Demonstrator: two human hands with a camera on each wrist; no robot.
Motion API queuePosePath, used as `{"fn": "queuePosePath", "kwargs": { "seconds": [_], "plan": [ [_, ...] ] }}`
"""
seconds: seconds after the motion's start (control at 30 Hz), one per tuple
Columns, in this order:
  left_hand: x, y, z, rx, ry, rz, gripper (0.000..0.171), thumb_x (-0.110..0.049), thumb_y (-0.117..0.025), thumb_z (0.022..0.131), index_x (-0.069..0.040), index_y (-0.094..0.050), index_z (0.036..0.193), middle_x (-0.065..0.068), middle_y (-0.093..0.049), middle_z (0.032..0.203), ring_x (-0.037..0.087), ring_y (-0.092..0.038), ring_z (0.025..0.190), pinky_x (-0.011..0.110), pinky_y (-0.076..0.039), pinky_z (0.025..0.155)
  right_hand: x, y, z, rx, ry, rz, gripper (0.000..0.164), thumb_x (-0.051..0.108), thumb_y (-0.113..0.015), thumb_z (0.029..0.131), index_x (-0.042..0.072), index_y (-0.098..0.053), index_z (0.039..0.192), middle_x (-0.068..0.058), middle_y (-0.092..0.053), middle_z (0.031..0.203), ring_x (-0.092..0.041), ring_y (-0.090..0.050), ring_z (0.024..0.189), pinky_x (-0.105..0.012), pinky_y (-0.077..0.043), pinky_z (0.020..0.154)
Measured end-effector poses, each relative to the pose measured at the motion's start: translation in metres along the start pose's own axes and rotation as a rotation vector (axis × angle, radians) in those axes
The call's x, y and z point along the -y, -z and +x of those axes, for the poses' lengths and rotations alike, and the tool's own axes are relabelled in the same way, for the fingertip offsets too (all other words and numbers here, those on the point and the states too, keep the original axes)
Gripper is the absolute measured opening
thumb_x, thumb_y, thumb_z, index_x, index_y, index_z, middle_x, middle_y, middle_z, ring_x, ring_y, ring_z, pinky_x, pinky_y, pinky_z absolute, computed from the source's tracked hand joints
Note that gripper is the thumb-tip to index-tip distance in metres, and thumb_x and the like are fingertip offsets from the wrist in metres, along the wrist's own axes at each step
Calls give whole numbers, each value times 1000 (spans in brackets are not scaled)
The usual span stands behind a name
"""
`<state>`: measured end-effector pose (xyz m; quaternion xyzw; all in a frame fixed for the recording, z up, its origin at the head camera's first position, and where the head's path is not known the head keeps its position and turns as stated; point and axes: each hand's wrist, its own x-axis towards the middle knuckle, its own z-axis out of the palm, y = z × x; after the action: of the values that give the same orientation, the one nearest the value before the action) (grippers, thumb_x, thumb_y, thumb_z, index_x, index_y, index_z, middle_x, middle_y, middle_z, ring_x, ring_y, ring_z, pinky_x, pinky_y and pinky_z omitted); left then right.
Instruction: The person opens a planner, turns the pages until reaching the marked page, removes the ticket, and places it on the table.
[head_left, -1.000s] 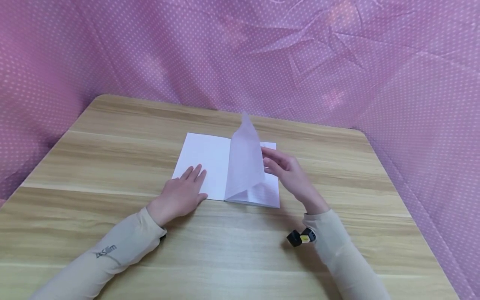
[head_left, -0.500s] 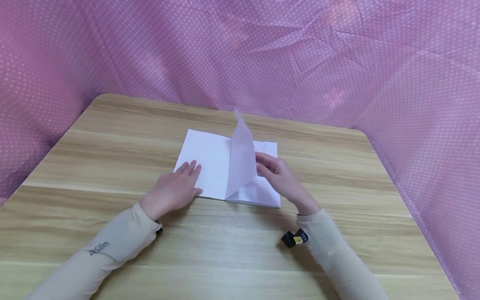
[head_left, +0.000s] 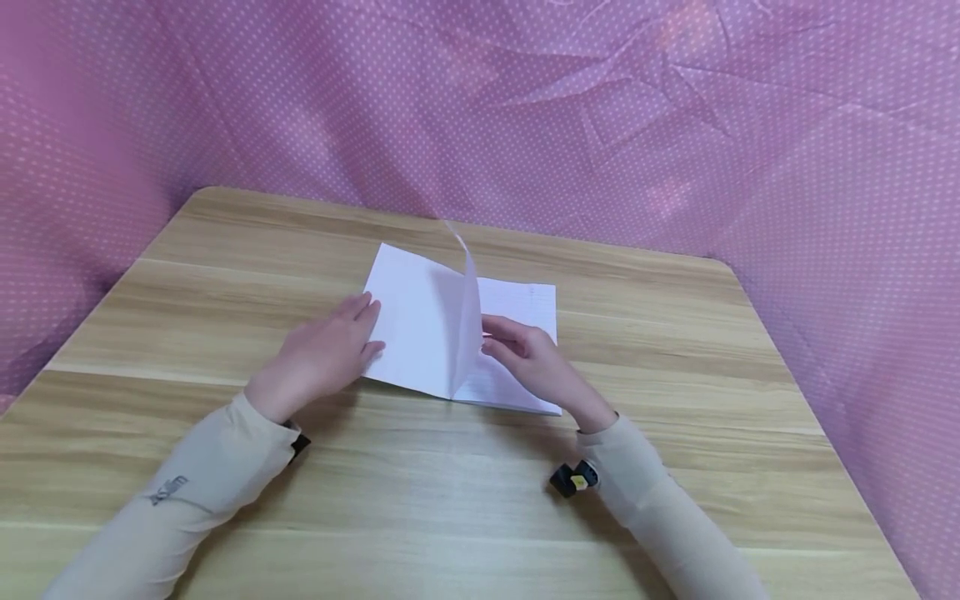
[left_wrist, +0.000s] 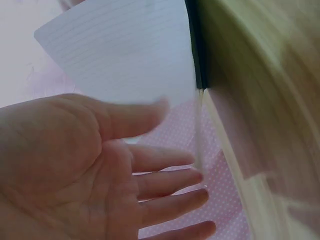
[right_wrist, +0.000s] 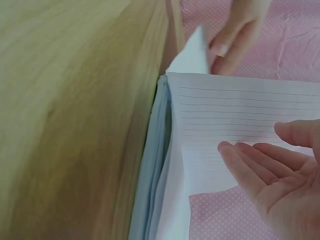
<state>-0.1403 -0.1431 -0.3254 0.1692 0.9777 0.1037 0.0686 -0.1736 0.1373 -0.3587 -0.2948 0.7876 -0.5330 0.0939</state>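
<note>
An open notebook (head_left: 513, 300) with lined white pages lies on the table. Its left side (head_left: 412, 312) is tilted up a little from the tabletop. Near the fold a single page (head_left: 469, 325) stands almost upright. At the left edge of the notebook, my left hand (head_left: 318, 357) touches the paper with its fingers extended; the left wrist view shows these fingers straight and apart. My right hand (head_left: 538, 360) is at the right face of the standing page, fingertips against or close to it. In the right wrist view its thumb is apart from the loosely straight fingers.
The wooden table (head_left: 420, 517) extends around the notebook on all sides. Pink dotted cloth (head_left: 480, 108) hangs behind the table and at both sides. A small black device (head_left: 573, 480) sits at the right wrist, above the tabletop.
The raised page has swung left from leaning right to nearly upright, my right hand following it. My left hand has shifted left and up, and the notebook's left side has lifted.
</note>
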Motion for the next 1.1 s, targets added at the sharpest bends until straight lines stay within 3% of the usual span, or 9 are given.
{"fn": "queuePosePath", "kwargs": {
  "seconds": [0.17, 0.27, 0.43, 0.57, 0.67, 0.87, 0.97, 1.1],
  "plan": [
    [13, 12, 7, -92, 10, -29, 51, -15, -41, 103, 8, -32, 148, 27, -32, 153, 41, -31, 140, 62, -49, 86, 0, -6, 8, 33, 33, -30, 38, 1, -53, 100, -9, -51, 136, -24, -55, 135, -35, -57, 121, -30, -47, 99],
    [18, 18, 11, -145, 15, -80, 47, -16, -37, 105, 6, -37, 147, 24, -36, 151, 41, -36, 137, 62, -47, 89, 1, -10, 13, 38, 25, -66, 37, 2, -54, 100, -7, -53, 136, -22, -56, 136, -32, -58, 121, -29, -48, 98],
    [22, 26, 19, -212, 55, -269, 58, -42, -24, 107, -7, -35, 152, 15, -35, 155, 37, -35, 139, 65, -36, 101, -2, -17, 22, 66, -13, -160, 39, 2, -56, 99, -5, -53, 137, -18, -55, 138, -28, -56, 124, -28, -47, 99],
    [25, 28, 26, -287, 28, -359, 65, -52, -22, 105, -10, -31, 154, 14, -35, 155, 36, -33, 140, 61, -32, 107, -3, -24, 29, 116, -25, -229, 41, 5, -56, 99, -5, -51, 138, -16, -52, 142, -26, -51, 129, -31, -45, 103],
    [28, 24, 33, -270, -35, -307, 59, -43, -33, 106, -5, -35, 151, 17, -35, 154, 37, -34, 140, 58, -31, 109, -3, -28, 35, 156, -11, -291, 42, 8, -56, 99, -5, -50, 139, -17, -50, 143, -26, -47, 133, -34, -39, 108],
    [33, 8, 43, -168, -164, -122, 52, -25, -54, 101, 3, -46, 143, 23, -37, 151, 42, -36, 137, 58, -31, 109, 0, -36, 48, 252, 31, -428, 41, 11, -59, 99, -5, -53, 136, -17, -45, 147, -29, -39, 139, -35, -28, 115],
    [39, 0, 48, -99, -191, -87, 62, -23, -60, 98, 6, -37, 147, 26, -31, 153, 44, -31, 140, 61, -28, 109, 3, -40, 54, 296, 7, -468, 40, 13, -59, 99, -5, -55, 134, -16, -42, 149, -30, -34, 141, -37, -24, 116],
    [40, -11, 48, -2, -158, -108, 79, -23, -66, 94, 6, -21, 152, 26, -18, 158, 43, -18, 144, 64, -20, 111, 3, -43, 54, 336, -3, -530, 40, 14, -60, 98, -4, -55, 134, -16, -41, 151, -30, -30, 143, -37, -21, 117]
  ]
}}
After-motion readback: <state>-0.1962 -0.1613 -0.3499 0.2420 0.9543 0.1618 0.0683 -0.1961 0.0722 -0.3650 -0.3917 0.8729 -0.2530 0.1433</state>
